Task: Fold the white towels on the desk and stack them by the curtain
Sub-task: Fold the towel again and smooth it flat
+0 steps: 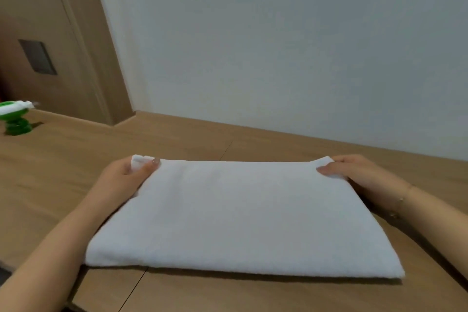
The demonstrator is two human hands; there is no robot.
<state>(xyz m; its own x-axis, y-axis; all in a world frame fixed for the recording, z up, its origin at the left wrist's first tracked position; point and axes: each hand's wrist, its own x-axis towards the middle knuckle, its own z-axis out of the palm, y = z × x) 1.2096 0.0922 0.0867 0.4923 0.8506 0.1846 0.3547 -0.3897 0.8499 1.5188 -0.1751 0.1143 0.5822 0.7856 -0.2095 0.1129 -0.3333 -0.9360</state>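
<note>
A white towel (240, 215), folded into a wide rectangle, lies flat on the wooden desk (76, 159) in front of me. My left hand (121, 180) pinches the towel's far left corner, thumb on top. My right hand (359, 175) pinches the far right corner the same way. The far edge is stretched straight between the two hands. The folded near edge rests on the desk close to me. No curtain shows in this view.
A green and white object (15, 116) stands at the far left of the desk. A pale wall (278, 45) runs along the desk's back edge, with a wooden panel (63, 45) at the left.
</note>
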